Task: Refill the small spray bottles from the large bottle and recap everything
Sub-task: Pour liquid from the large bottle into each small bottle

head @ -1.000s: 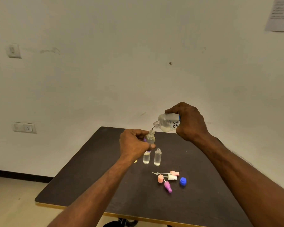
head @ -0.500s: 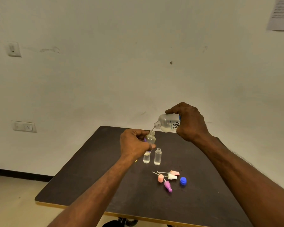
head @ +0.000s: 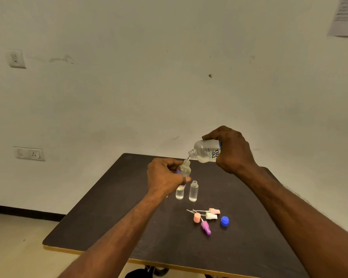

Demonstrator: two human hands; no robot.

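Our right hand [head: 232,150] is wrapped around the large bottle [head: 206,151], fingers curled over its top and back, holding it tipped almost on its side with the open neck pointing left and down. Our left hand [head: 165,177] grips a small spray bottle [head: 184,169] between thumb and curled fingers, holding it upright in the air with its open mouth just under the large bottle's neck. A thin trickle of clear liquid bridges the gap between the two mouths. Both bottles are clear, and we can see liquid lying in the lower side of the large one, whose label shows dark lettering.

Just below our left hand, two more small bottles stand upright and uncapped on the dark table [head: 100,213]: the left one [head: 179,193] is partly hidden by our fingers, and the taller one [head: 193,191] stands just beside it to the right. Both hold clear liquid.

Nearer to us and a little right lies a loose cluster of tops. A pink spray head [head: 214,211] and a white spray head [head: 211,216] lie on their sides with their thin dip tubes pointing left. A peach cap [head: 197,218] sits at the left of the cluster, a purple spray head [head: 206,227] lies nearest to us, and a blue cap [head: 224,220] stands at the right, slightly apart from the others.

The table's far edge meets a pale wall [head: 169,67], which carries a socket [head: 29,154] low on the left, a switch [head: 17,58] higher up, and a sheet of paper [head: 345,17] at the top right.
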